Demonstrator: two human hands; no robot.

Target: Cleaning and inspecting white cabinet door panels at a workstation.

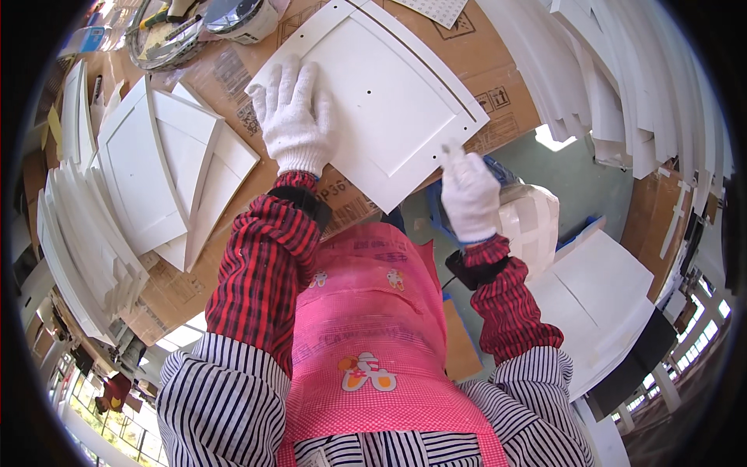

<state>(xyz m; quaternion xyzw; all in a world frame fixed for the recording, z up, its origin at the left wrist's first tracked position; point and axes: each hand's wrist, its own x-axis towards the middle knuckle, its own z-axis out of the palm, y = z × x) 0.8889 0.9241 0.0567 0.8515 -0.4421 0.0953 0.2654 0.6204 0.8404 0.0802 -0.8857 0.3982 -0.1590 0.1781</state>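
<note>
A white framed panel [405, 97] with a recessed middle, small dark holes and a dark groove along its far right side lies on cardboard. My left hand [298, 117], in a white knitted glove, rests flat on its left part with the fingers stretched out. At the panel's near right corner is my right hand [470, 191], gloved too. Its fingers are drawn together and slightly blurred, close to the panel's edge. Whether something small is pinched in them, I cannot make out.
More white panels [148, 156] lie overlapped on the left, beside a stack of narrow white pieces [85, 249]. Tall stacks of white boards [622, 78] stand at the right. A bucket [241, 19] sits at the back. A taped white bundle [529, 222] is below my right hand.
</note>
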